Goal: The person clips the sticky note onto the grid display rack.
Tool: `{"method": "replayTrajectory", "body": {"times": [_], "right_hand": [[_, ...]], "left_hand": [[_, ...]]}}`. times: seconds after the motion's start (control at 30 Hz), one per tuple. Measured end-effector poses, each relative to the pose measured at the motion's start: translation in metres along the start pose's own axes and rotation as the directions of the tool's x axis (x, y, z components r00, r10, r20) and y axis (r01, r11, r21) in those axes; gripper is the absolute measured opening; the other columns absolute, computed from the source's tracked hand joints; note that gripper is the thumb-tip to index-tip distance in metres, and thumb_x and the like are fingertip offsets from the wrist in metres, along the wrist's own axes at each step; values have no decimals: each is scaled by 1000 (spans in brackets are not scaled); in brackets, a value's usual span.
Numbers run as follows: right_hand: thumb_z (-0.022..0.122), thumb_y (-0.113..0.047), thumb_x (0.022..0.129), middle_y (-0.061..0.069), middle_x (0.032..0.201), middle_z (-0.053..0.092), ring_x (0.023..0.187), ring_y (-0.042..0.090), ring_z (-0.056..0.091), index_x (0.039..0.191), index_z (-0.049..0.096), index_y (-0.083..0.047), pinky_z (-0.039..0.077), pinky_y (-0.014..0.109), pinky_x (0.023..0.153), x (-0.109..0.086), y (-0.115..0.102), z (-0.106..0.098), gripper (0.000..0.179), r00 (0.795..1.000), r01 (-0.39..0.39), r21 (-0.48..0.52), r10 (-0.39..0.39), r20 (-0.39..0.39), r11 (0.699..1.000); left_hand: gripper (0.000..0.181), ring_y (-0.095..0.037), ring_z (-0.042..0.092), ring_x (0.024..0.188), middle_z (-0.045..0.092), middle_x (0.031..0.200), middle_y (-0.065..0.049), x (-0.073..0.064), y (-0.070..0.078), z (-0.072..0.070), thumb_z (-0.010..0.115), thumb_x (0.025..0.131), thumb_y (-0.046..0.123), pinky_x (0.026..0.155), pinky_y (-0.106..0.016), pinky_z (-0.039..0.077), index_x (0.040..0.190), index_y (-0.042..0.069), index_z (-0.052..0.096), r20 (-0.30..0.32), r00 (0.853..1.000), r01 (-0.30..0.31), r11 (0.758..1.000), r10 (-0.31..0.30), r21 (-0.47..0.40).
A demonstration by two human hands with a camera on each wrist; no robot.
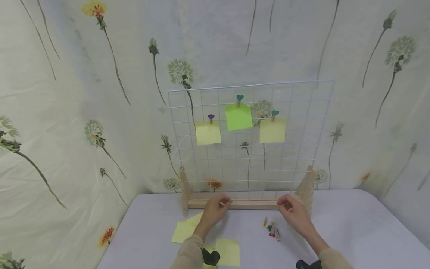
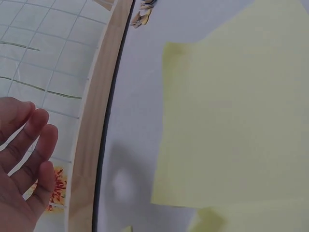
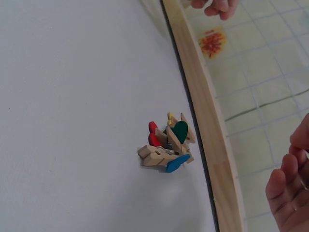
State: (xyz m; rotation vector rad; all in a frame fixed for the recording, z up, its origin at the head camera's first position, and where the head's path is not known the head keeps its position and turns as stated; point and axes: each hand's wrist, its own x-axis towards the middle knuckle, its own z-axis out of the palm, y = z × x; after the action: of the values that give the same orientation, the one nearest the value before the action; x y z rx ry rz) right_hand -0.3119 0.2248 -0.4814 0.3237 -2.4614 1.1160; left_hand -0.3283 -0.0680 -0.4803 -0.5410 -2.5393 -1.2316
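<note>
While the left hand [image 1: 215,210] and right hand [image 1: 294,213] hang near the white wire grid [image 1: 236,147], fingers [image 2: 47,140] loosely bent and apart, heart-topped wooden clothespins [image 3: 157,155] and yellow paper squares [image 1: 228,253] lie before it.

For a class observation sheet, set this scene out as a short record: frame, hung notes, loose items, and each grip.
Frame: white wire grid in a wooden stand
Hung notes: green note between two pale yellow notes
Hung clips: purple heart clip on the left note; teal heart clips on the others
Loose clips: small pile on the table
Loose notes: yellow, on the table
Left grip: fingers relaxed, nothing visibly held
Right grip: loosely curled, nothing visibly held
</note>
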Motion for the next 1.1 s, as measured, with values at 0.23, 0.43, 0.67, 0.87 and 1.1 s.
{"method": "replayTrajectory", "body": {"times": [0.23, 0.43, 0.67, 0.87, 1.1], "right_hand": [[60, -1, 84, 6, 83, 62, 71, 0, 51, 89, 60, -9, 46, 20, 63, -6, 5, 3, 10, 1000, 9, 33, -9, -1, 999], [58, 3, 83, 7, 85, 64, 71, 0, 52, 92, 61, -6, 46, 20, 64, -11, 9, 4, 13, 999, -23, 39, 22, 31, 999], [58, -2, 85, 8, 92, 65, 74, 1, 53, 94, 60, -8, 46, 19, 64, -19, 14, 7, 12, 991, -117, 31, 115, 73, 993], [58, -4, 86, 6, 94, 65, 76, 2, 54, 97, 61, -8, 46, 20, 66, -27, 19, 13, 12, 980, -188, 24, 186, 74, 982], [54, -7, 90, 10, 104, 62, 78, 6, 55, 105, 58, -6, 49, 23, 61, -38, 26, 20, 15, 931, -349, 78, 337, 140, 934]], "left_hand": [[8, -5, 61, 83, 69, 90, 4, -9, -8, 4, 61, 91, 19, 73, -19, 49, 95, 16, 67, 12, 999, 40, 999, -40, 2], [9, -4, 61, 81, 70, 88, 3, -14, -18, 9, 60, 90, 16, 72, -18, 49, 95, 15, 68, 42, 997, 60, 998, -59, -26], [8, -4, 58, 85, 67, 90, 5, -25, -29, 13, 60, 91, 17, 74, -20, 48, 95, 17, 67, 43, 996, 80, 997, -79, -22], [6, 0, 56, 81, 66, 92, 7, -32, -35, 19, 60, 90, 19, 72, -18, 47, 93, 20, 66, 50, 990, 132, 990, -130, -45], [6, 1, 55, 79, 67, 89, 9, -39, -37, 20, 62, 89, 20, 71, -18, 46, 93, 21, 67, 43, 988, 150, 987, -148, -56]]}}
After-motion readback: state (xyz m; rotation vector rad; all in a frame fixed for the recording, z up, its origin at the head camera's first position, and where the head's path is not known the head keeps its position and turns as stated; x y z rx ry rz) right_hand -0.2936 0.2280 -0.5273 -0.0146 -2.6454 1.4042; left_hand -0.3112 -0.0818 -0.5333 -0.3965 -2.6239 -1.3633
